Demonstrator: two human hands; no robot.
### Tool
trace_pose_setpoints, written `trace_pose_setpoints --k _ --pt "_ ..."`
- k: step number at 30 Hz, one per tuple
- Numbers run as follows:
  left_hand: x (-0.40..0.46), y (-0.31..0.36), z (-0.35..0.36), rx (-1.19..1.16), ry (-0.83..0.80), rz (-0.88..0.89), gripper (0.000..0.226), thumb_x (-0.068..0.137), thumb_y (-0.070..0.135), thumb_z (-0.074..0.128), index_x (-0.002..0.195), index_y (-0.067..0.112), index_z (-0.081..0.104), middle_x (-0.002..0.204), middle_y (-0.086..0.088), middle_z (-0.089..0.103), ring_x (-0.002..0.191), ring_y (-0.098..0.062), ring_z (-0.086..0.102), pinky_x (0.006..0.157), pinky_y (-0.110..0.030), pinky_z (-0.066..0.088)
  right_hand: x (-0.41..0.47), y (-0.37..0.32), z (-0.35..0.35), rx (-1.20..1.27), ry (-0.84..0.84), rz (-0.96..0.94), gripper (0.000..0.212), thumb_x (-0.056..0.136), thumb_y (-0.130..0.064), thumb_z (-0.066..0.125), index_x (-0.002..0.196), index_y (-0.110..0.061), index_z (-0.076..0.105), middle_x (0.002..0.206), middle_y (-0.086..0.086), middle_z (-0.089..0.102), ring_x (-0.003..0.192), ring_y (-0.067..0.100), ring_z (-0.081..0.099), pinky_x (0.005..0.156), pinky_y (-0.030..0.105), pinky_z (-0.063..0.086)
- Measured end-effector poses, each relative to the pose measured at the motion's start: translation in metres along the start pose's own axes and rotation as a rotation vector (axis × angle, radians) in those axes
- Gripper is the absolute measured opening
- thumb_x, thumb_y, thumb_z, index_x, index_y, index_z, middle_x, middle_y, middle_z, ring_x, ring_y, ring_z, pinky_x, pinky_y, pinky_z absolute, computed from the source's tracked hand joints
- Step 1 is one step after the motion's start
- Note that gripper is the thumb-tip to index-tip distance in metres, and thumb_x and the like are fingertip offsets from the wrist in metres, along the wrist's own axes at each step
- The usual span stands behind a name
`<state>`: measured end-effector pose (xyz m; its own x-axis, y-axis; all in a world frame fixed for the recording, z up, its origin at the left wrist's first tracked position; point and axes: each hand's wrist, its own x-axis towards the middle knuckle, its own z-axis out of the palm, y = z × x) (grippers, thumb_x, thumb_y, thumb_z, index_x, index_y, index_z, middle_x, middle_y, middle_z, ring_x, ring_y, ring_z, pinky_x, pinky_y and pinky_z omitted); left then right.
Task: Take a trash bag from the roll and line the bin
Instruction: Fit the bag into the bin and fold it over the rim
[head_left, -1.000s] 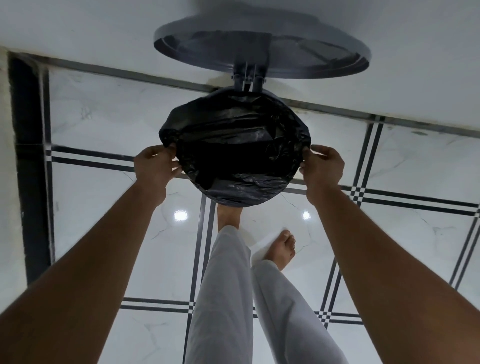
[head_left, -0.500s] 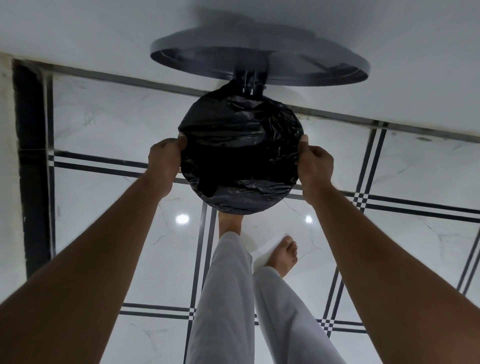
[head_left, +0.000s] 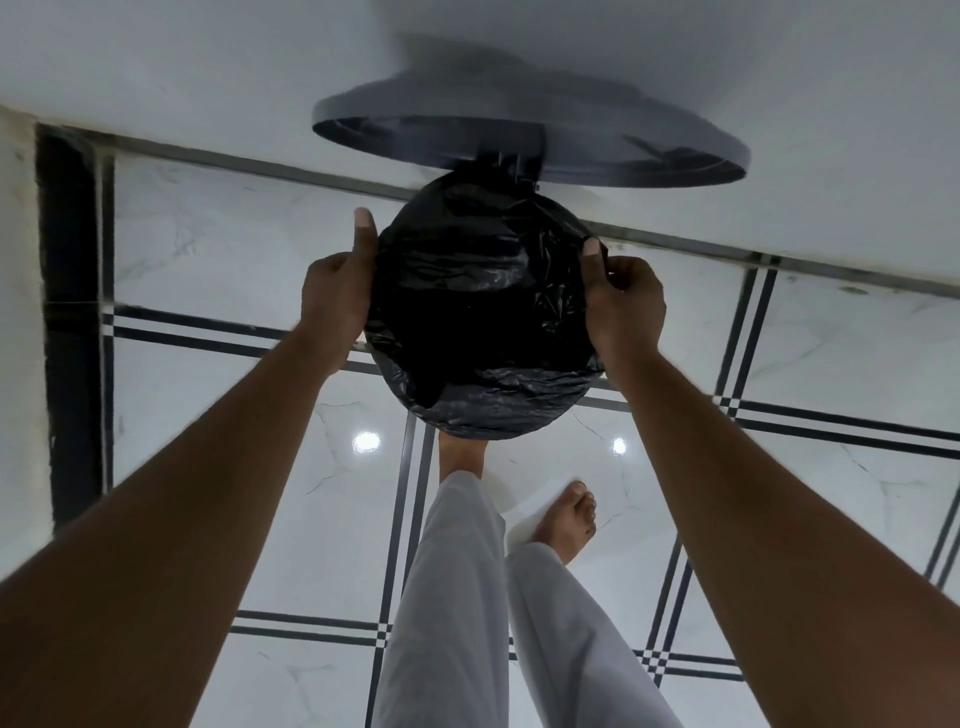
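Observation:
A black trash bag (head_left: 478, 306) covers the round mouth of the bin below me, its plastic folded over the rim all round. The bin's grey lid (head_left: 530, 135) stands open behind it, hinged at the back against the wall. My left hand (head_left: 337, 296) presses on the bag at the left rim, thumb pointing up. My right hand (head_left: 623, 301) pinches a fold of the bag at the right rim. The bin's body is hidden under the bag. No roll is in view.
The bin stands against a white wall (head_left: 208, 67) on glossy white floor tiles (head_left: 260, 467) with black stripes. My bare feet (head_left: 569, 519) and grey trouser legs (head_left: 457, 597) are just in front of the bin. A dark vertical strip (head_left: 72, 312) runs at the left.
The bag's loose left edge has been pulled in tight over the rim. Both hands have moved up along the rim toward the back.

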<state>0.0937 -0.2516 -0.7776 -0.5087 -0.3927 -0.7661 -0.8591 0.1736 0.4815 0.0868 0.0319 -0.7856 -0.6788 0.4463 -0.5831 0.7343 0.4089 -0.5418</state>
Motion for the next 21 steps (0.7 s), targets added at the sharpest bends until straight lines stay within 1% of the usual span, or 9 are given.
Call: trace_pose_setpoints --k 2,6,9,11,13,16,17,19,21 --pt "0.001 -0.002 0.004 0.05 -0.018 0.05 0.063 0.102 0.075 0.049 0.075 0.018 0.046 0.072 -0.001 0.041 0.062 -0.012 0.04 0.056 -0.022 0.037 0.005 0.004 0.003 -0.036 -0.014 0.025 0.051 0.108 -0.067 0.056 0.102 -0.018 0.071 0.091 -0.007 0.072 0.094 0.018 0.069 0.084 0.031 0.048" --pt "0.007 0.002 0.014 0.052 -0.064 0.01 0.061 0.103 0.073 0.05 0.096 0.015 0.07 0.085 0.001 0.062 0.069 -0.012 0.057 0.065 -0.026 0.046 0.017 0.003 0.004 0.09 -0.061 0.18 0.065 0.11 -0.067 0.048 0.078 -0.013 0.064 0.081 0.005 0.07 0.084 0.027 0.068 0.089 0.041 0.059" --pt "0.01 0.006 0.019 0.047 -0.034 0.076 0.059 0.102 0.073 0.054 0.097 0.016 0.066 0.089 -0.005 0.058 0.074 -0.018 0.055 0.069 -0.032 0.045 0.019 -0.001 0.004 0.08 -0.085 0.179 0.076 0.111 -0.069 0.044 0.11 0.001 0.073 0.11 0.019 0.079 0.105 0.038 0.076 0.103 0.048 0.063" --pt "0.013 0.007 0.018 0.069 -0.01 0.121 0.059 0.104 0.068 0.054 0.104 0.012 0.07 0.098 -0.003 0.065 0.083 -0.016 0.06 0.075 -0.03 0.047 0.019 -0.004 0.004 0.071 -0.094 0.133 0.067 0.111 -0.068 0.045 0.122 -0.008 0.071 0.115 0.011 0.077 0.112 0.033 0.074 0.107 0.045 0.06" --pt "0.013 0.011 0.017 0.127 -0.011 0.141 0.06 0.107 0.065 0.052 0.108 0.008 0.074 0.099 -0.003 0.067 0.083 -0.017 0.06 0.07 -0.029 0.046 0.021 -0.006 0.002 0.064 -0.11 0.123 0.055 0.111 -0.067 0.045 0.121 -0.019 0.069 0.115 0.0 0.074 0.114 0.024 0.072 0.108 0.042 0.058" --pt "0.018 0.015 0.015 0.209 -0.037 0.12 0.063 0.107 0.066 0.05 0.105 0.008 0.075 0.093 -0.007 0.06 0.074 -0.018 0.052 0.062 -0.03 0.04 0.027 -0.006 0.0 0.005 -0.094 0.103 0.057 0.111 -0.065 0.049 0.096 -0.014 0.071 0.094 0.001 0.074 0.092 0.021 0.07 0.093 0.039 0.059" --pt "0.019 0.016 0.015 0.215 -0.04 0.118 0.065 0.107 0.065 0.05 0.105 0.005 0.075 0.092 -0.008 0.06 0.074 -0.018 0.052 0.062 -0.031 0.04 0.028 -0.007 0.0 -0.02 -0.055 0.073 0.056 0.111 -0.061 0.053 0.096 -0.01 0.071 0.089 0.002 0.072 0.084 0.019 0.067 0.087 0.038 0.057" --pt "0.023 0.016 0.015 0.198 -0.037 0.129 0.061 0.107 0.062 0.054 0.102 0.004 0.073 0.092 -0.007 0.06 0.074 -0.017 0.053 0.063 -0.03 0.041 0.027 -0.008 -0.001 -0.018 0.04 -0.017 0.034 0.11 -0.046 0.064 0.11 -0.012 0.072 0.09 -0.007 0.071 0.078 0.008 0.064 0.081 0.028 0.054" --pt "0.026 0.017 0.014 0.152 -0.028 0.142 0.047 0.105 0.06 0.06 0.103 0.014 0.069 0.1 -0.002 0.065 0.083 -0.015 0.06 0.072 -0.028 0.046 0.026 -0.012 -0.003 -0.037 0.103 -0.124 0.01 0.106 -0.027 0.068 0.113 -0.021 0.072 0.092 -0.015 0.068 0.08 -0.003 0.061 0.075 0.016 0.048"
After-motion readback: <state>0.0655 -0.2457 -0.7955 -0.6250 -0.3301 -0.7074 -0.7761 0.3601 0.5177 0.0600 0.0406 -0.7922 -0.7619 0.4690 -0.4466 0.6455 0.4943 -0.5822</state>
